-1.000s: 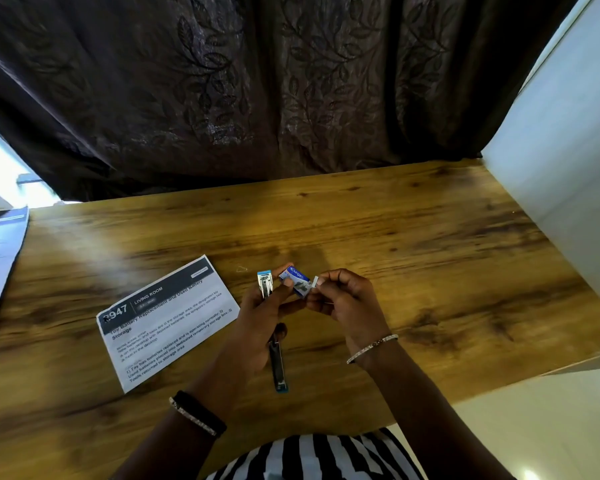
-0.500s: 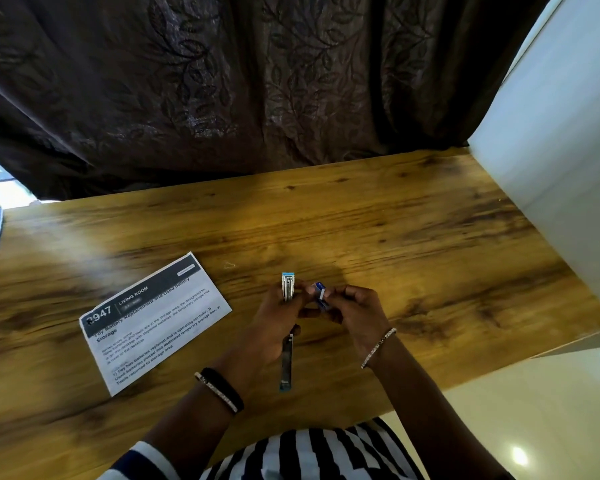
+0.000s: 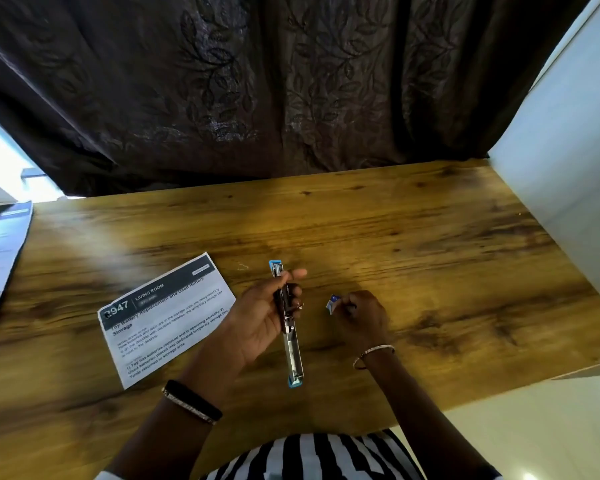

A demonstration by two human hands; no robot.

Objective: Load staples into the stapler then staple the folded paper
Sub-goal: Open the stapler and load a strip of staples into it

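The slim blue-ended metal stapler (image 3: 287, 323), swung open lengthwise, sits pinched in the left hand (image 3: 257, 320) above the wooden counter (image 3: 430, 244). At its 3 o'clock, the right hand (image 3: 364, 315) pinches a small blue-and-white staple box (image 3: 333, 303). The folded printed paper (image 3: 167, 317) lies at 9 o'clock.

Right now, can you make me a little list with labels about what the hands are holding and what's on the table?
left hand: holds the opened stapler, swung out long
right hand: pinches a small blue and white staple box
hands: apart, not touching
folded paper: flat on the wooden table, left of the hands, printed side up
second printed sheet: at the table's far left edge
stapling: not yet done
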